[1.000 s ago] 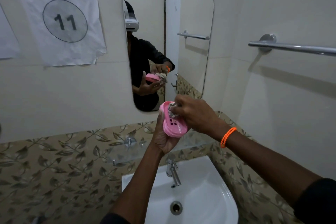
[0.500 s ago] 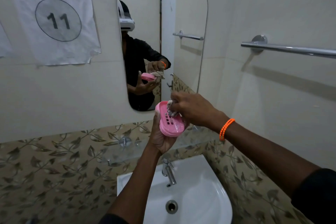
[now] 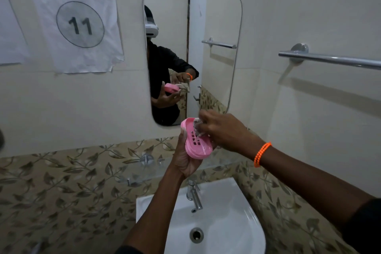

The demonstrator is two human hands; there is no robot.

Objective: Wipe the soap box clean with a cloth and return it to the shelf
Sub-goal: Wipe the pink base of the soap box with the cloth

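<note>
The soap box (image 3: 196, 140) is held up in front of the wall, above the sink (image 3: 237, 208) and just below the mirror (image 3: 218, 16), tilted so its slotted inside faces the camera. Over the last second the cloth (image 3: 196, 128) has stayed in the upper end of the tray while the hands shift only slightly, so the wiping looks to be still under way and the return to the shelf (image 3: 140, 173) not yet begun. The left hand (image 3: 185, 159) cradles the box from below, its grip curled round the back and lower edge. The right hand (image 3: 222, 132) has its grip bunched tight on the cloth, pressing it into the tray. An orange band (image 3: 261, 153) circles that wrist.
</note>
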